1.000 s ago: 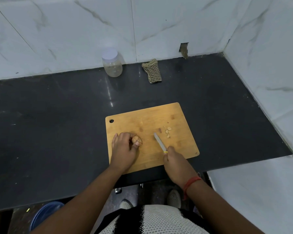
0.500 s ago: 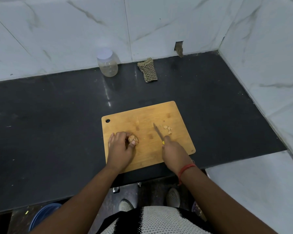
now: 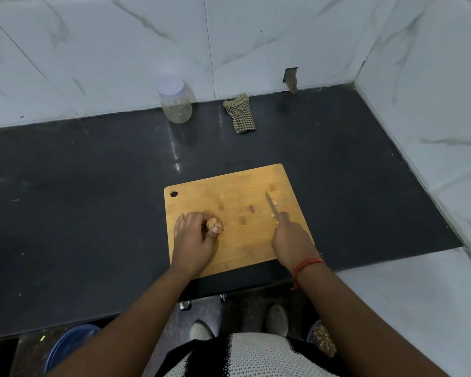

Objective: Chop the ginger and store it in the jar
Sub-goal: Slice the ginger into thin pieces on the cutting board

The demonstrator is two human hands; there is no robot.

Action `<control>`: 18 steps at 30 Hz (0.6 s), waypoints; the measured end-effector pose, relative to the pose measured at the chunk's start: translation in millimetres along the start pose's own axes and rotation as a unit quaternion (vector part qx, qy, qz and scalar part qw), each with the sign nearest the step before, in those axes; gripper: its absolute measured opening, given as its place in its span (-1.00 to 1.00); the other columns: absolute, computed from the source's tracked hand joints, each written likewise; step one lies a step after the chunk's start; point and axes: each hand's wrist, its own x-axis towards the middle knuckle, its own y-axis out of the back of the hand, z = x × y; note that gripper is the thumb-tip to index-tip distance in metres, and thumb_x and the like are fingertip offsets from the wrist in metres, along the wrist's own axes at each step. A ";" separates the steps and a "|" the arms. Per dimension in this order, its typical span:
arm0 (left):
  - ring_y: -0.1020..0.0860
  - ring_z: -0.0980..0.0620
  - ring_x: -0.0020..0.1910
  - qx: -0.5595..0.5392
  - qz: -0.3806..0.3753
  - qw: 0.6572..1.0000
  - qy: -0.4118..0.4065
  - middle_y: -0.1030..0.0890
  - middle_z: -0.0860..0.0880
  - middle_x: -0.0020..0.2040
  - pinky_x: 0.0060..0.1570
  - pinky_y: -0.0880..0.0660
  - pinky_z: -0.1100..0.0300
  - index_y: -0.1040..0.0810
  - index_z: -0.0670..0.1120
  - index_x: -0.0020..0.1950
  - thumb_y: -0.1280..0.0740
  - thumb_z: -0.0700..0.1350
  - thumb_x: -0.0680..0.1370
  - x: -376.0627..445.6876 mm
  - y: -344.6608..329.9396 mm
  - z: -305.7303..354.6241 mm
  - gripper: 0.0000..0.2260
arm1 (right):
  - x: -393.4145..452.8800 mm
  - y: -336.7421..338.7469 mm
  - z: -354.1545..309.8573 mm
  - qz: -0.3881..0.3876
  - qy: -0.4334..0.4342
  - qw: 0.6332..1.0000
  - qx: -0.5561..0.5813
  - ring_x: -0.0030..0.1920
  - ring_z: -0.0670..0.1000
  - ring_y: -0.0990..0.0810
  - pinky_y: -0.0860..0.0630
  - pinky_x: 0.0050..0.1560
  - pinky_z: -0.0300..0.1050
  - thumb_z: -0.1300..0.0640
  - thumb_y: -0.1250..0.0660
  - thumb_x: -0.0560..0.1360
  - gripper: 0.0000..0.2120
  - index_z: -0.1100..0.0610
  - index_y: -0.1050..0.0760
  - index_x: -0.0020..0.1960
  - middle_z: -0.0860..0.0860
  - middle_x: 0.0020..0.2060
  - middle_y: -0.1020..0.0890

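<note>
I am looking down at a wooden board (image 3: 229, 213) lying on the dark bench (image 3: 93, 200), and I am judging that the chopping is only just under way. My left hand (image 3: 193, 238) is curling round the ginger (image 3: 214, 223) near the board's left side, fingers and thumb pinching the knob and pinning it to the wood. My right hand (image 3: 291, 235) is gripping the handle of a small knife (image 3: 272, 206), its blade pointing away from me and lying low over the board's right side, beside a few pale slices (image 3: 274, 203); whether the edge is touching the wood I cannot tell. The knife and the ginger are well apart, so no cut is being made right now. I am expecting the ginger to be light, firm and fibrous, with a knobbly, rounded shape that will want to roll, so I am thinking it should be held from above and behind with fingertips tucked back, cut face down if there is one. The slices are looking small and probably a little moist, likely to cling to the blade. The jar (image 3: 176, 103) is standing upright at the back of the bench by the wall, lid on, well away from the board, with a checked cloth (image 3: 239, 114) lying to its right.
</note>
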 end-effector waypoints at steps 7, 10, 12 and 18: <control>-0.39 0.14 0.07 0.001 0.001 1.000 -0.001 -0.50 0.11 0.00 0.54 -0.06 -0.01 -0.51 -0.04 0.08 -0.42 -0.12 0.56 -0.4 -0.3 0.0 -0.86 | 4.4 2.3 -1.1 -0.003 0.004 1.000 0.009 -0.27 0.04 -0.51 -0.43 -0.34 -0.06 0.23 -0.07 0.60 -0.74 0.18 -0.29 0.28 0.01 -0.26 -0.46; -0.42 0.10 0.10 0.002 -0.001 1.000 0.002 -0.50 0.10 0.01 0.54 -0.05 0.00 -0.52 -0.05 0.09 -0.42 -0.12 0.56 -0.3 -0.1 0.5 -0.85 | 0.2 3.6 1.8 0.005 0.011 1.000 0.015 -0.24 0.07 -0.54 -0.49 -0.27 -0.02 0.21 -0.06 0.60 -0.77 0.17 -0.29 0.25 0.03 -0.24 -0.49; -0.43 0.09 0.10 0.007 0.001 1.000 -0.003 -0.51 0.10 0.01 0.54 -0.07 -0.03 -0.52 -0.05 0.09 -0.42 -0.12 0.56 0.0 -1.0 -0.1 -0.85 | -11.9 -2.3 -1.4 -0.020 0.043 0.999 0.006 -0.24 0.05 -0.54 -0.44 -0.29 -0.06 0.23 -0.07 0.61 -0.76 0.17 -0.29 0.26 0.05 -0.21 -0.54; -0.47 0.02 0.10 0.011 -0.003 1.000 -0.002 -0.51 0.09 0.00 0.53 -0.09 -0.04 -0.52 -0.05 0.07 -0.44 -0.14 0.55 0.6 -2.0 -1.3 -0.84 | -28.9 -6.6 14.8 -0.028 0.012 0.999 0.012 -0.23 0.07 -0.54 -0.40 -0.25 -0.09 0.20 -0.03 0.64 -0.75 0.15 -0.25 0.31 0.08 -0.16 -0.59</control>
